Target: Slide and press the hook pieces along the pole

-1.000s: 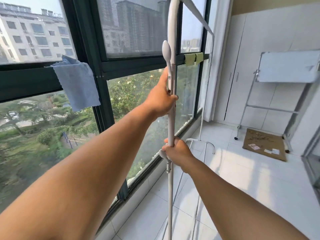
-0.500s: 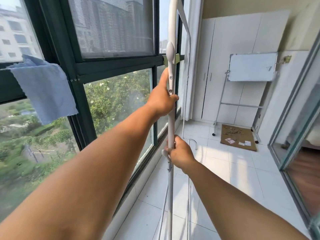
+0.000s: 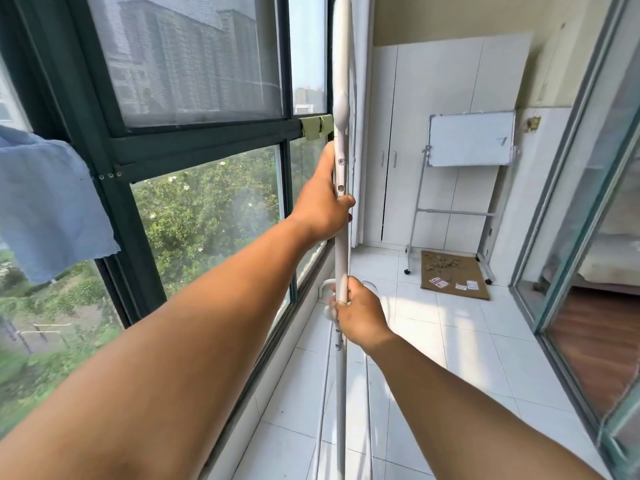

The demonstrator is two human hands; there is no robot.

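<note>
A tall white metal pole (image 3: 341,254), part of a folding rack, stands upright in front of me and runs out of the top of the view. My left hand (image 3: 320,202) grips it high up, just below a plastic bracket with two screws (image 3: 341,147). My right hand (image 3: 358,315) grips the same pole lower down, at a joint fitting. More white rack tubes (image 3: 323,393) hang below my hands toward the floor.
A dark green window frame (image 3: 117,188) runs along the left, with a blue cloth (image 3: 48,209) draped on it. Ahead stand white cupboards (image 3: 440,140), a whiteboard on a wheeled stand (image 3: 471,138) and a cardboard sheet (image 3: 453,273) on the white tiled floor. A glass sliding door (image 3: 581,209) lines the right.
The view has swung to the right, so the window and cloth slid left and the glass door came into sight. Both hands keep their grip on the pole.
</note>
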